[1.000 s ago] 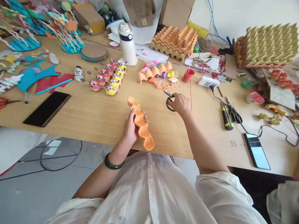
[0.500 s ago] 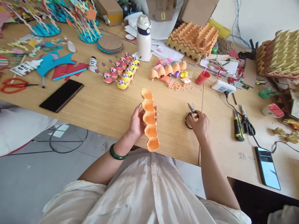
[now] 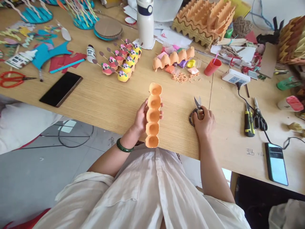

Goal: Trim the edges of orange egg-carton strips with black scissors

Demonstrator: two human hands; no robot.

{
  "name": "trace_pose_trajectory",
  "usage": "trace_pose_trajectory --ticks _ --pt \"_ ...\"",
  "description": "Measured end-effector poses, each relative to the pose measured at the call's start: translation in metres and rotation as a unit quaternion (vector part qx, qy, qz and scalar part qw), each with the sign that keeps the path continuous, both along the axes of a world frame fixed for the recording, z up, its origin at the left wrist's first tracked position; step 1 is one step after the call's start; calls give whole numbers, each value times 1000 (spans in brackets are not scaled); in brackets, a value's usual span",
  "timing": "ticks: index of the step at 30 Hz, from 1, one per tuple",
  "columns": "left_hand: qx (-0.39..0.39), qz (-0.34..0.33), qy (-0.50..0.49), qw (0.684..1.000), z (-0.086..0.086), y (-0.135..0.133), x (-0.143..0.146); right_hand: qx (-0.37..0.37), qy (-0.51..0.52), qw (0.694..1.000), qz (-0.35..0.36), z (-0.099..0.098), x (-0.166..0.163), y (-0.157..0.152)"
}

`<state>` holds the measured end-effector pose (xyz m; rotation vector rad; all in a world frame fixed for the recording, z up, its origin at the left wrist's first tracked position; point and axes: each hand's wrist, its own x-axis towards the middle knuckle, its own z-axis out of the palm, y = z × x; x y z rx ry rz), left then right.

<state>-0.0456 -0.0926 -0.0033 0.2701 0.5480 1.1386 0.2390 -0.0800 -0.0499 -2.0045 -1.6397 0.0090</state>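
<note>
An orange egg-carton strip (image 3: 153, 115) with a row of hollow cups facing up lies across my left hand (image 3: 141, 117). The thumb is on its left side and fingertips curl round its right edge. To the right, my right hand (image 3: 205, 122) grips the dark handles of a small pair of scissors (image 3: 197, 108) down at the tabletop, its blades slightly apart and pointing away. Beyond the strip sit another orange egg-carton strip (image 3: 173, 58), cups upside down, and painted egg-carton strips (image 3: 128, 65) in pink and yellow with faces and antennae.
Orange shavings (image 3: 184, 77) lie near a red cup (image 3: 213, 66). A white bottle (image 3: 145, 28) and stacked egg trays (image 3: 202, 24) stand behind. At left are a black phone (image 3: 61, 89) and red scissors (image 3: 14, 79); at right, a power strip (image 3: 235, 77), box cutter (image 3: 249, 122) and lit phone (image 3: 276, 163).
The egg-carton strip has turned slightly in my left hand, so its cups face up more squarely. My right hand stays at the scissors, its fingers lower on the handles. The camera view has shifted.
</note>
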Motion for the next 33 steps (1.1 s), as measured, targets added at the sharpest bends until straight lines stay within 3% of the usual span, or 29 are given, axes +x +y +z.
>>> trace_pose_trajectory --ticks 5,13,19,25,33 --pt "-29 2 0 1000 -2 2 -1 -4 9 1000 -7 0 -1 1" --pt "6 4 8 1000 -1 -3 2 -17 20 1000 -11 1 -2 2" --pt "-36 30 22 999 -6 -3 1 -19 4 1000 -10 2 -4 2" --pt "7 22 -6 1000 -7 -3 1 -24 -4 1000 -6 1 -2 3" --pt "0 36 24 999 -1 -5 1 -28 18 999 0 1 -2 2"
